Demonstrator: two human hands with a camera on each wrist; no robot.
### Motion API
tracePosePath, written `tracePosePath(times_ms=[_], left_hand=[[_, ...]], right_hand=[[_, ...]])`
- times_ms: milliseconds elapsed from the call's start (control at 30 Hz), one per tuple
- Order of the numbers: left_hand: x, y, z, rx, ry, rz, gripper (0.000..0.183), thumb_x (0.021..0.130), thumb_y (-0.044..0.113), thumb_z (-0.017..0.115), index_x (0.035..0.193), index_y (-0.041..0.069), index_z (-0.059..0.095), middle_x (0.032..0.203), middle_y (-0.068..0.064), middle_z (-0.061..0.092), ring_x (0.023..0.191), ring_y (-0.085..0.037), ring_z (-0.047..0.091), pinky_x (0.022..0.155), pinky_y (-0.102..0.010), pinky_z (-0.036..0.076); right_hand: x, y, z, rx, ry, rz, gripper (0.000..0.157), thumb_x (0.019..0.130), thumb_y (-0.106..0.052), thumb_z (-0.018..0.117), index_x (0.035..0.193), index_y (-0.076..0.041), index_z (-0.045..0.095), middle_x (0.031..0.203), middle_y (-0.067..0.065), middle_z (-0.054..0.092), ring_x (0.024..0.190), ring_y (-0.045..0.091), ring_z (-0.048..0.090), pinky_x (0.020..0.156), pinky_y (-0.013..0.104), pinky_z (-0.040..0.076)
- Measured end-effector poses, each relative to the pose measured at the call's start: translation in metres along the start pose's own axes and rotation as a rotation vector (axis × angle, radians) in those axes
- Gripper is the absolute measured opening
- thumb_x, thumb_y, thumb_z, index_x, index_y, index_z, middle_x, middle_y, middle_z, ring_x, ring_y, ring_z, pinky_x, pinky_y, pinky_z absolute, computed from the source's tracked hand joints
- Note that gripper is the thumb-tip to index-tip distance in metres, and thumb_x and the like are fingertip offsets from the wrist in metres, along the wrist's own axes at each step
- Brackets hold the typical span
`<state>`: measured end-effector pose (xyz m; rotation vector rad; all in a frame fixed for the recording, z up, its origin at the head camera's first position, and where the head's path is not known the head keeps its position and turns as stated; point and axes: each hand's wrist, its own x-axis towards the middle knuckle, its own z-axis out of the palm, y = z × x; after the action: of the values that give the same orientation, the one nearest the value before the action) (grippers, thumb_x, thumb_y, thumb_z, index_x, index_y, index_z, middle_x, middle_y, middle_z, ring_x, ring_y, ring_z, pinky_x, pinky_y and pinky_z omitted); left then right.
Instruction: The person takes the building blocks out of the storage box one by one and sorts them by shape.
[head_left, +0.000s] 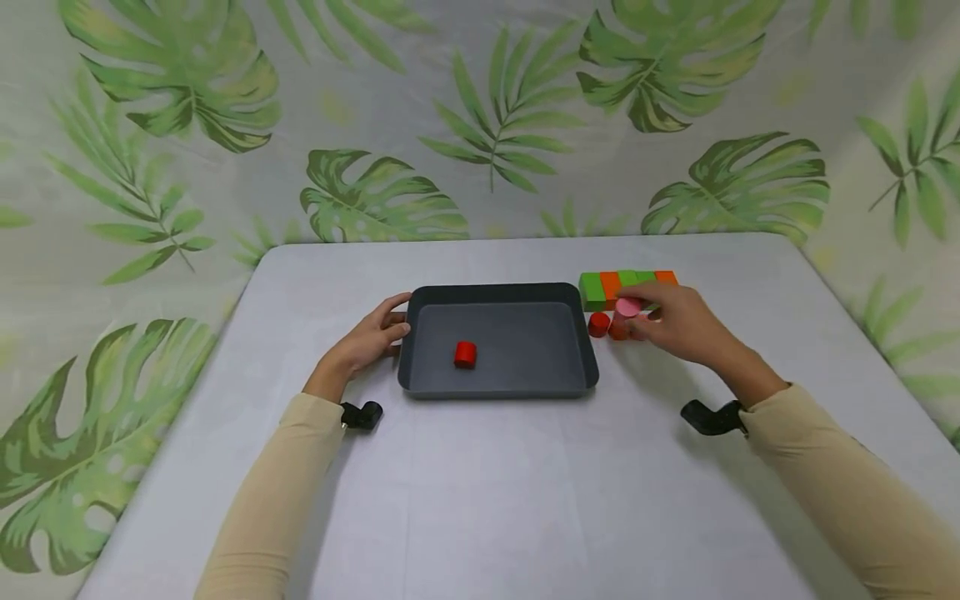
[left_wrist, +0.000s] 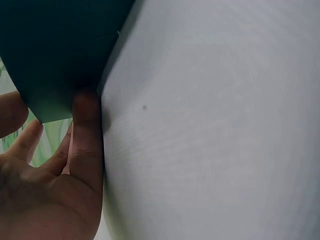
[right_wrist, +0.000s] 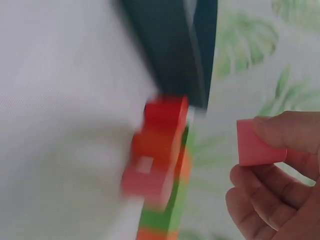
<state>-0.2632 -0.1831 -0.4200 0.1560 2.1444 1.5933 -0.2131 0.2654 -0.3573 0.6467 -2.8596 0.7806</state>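
A pink cylinder (right_wrist: 252,142) is pinched between the thumb and fingers of my right hand (head_left: 678,321), held up off the table. Below it stand a red cylinder (head_left: 598,324), an orange cylinder (right_wrist: 152,147) and another pink cylinder (right_wrist: 145,182), blurred in the right wrist view. My left hand (head_left: 372,335) rests at the left side of a dark grey tray (head_left: 525,350). Its thumb (left_wrist: 86,120) touches the tray wall in the left wrist view, the fingers spread apart from it. Inside the tray lies a red cylinder (head_left: 465,354), left of the middle.
Behind the loose cylinders, a row of green and orange blocks (head_left: 611,285) runs along the tray's right back corner. A white cloth covers the table (head_left: 480,492). A leaf-patterned curtain (head_left: 495,108) hangs beyond its far edge.
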Motion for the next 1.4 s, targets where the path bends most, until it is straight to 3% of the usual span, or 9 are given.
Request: tracePosePath(times_ms=[267,467,667,767,1100,1400], left_hand=[[0.000,0.001,0.001,-0.008,0.005,-0.007,0.064,0.106,0.011,0.042,0.160,0.029,0.015,0.161,-0.018,0.028,0.144,-0.037,0.039,0.114,-0.055,0.038],[0.000,0.000,0.000,-0.014,0.004,-0.010,0.064,0.105,0.011,0.043,0.160,0.030,0.015,0.162,-0.018,0.028,0.144,-0.036,0.039,0.115,-0.055,0.037],[-0.001,0.001,0.000,-0.020,0.005,-0.011,0.064,0.105,0.011,0.043,0.160,0.030,0.016,0.161,-0.018,0.028,0.143,-0.037,0.039,0.115,-0.055,0.037],[-0.002,0.002,0.000,-0.019,0.005,-0.012,0.064,0.105,0.012,0.043,0.160,0.030,0.016,0.161,-0.018,0.028,0.143,-0.037,0.039,0.115,-0.056,0.037],[-0.003,0.001,0.000,-0.012,-0.001,-0.013,0.063,0.106,0.012,0.043,0.160,0.030,0.015,0.162,-0.017,0.027,0.144,-0.037,0.038,0.115,-0.056,0.037],[-0.002,0.001,0.000,-0.018,0.006,-0.016,0.063,0.106,0.011,0.042,0.160,0.030,0.016,0.162,-0.017,0.027,0.144,-0.037,0.038,0.115,-0.055,0.037]], right_hand=[[-0.021,0.049,-0.021,-0.026,0.075,0.093,0.037,0.088,-0.009,0.073,0.121,0.006,0.064,0.109,0.022,0.068,0.097,0.035,0.064,0.081,0.050,0.056],[-0.024,0.063,-0.019,-0.038,0.039,0.190,0.040,0.090,-0.013,0.072,0.124,0.005,0.063,0.114,0.025,0.066,0.100,0.042,0.066,0.076,0.032,0.056],[-0.023,0.073,-0.014,-0.032,-0.019,0.270,0.047,0.093,-0.018,0.069,0.132,0.005,0.057,0.127,0.029,0.061,0.107,0.044,0.063,0.084,0.053,0.055],[-0.021,0.080,-0.010,-0.021,-0.039,0.289,0.047,0.094,-0.018,0.067,0.133,0.006,0.056,0.128,0.030,0.060,0.109,0.045,0.062,0.089,0.057,0.052],[-0.015,0.087,0.000,-0.002,-0.088,0.326,0.040,0.092,-0.017,0.068,0.124,0.004,0.058,0.116,0.029,0.064,0.106,0.042,0.061,0.085,0.048,0.052],[-0.007,0.090,0.012,0.013,-0.187,0.434,0.038,0.092,-0.014,0.066,0.124,0.004,0.054,0.118,0.027,0.060,0.107,0.039,0.055,0.094,0.053,0.051]])
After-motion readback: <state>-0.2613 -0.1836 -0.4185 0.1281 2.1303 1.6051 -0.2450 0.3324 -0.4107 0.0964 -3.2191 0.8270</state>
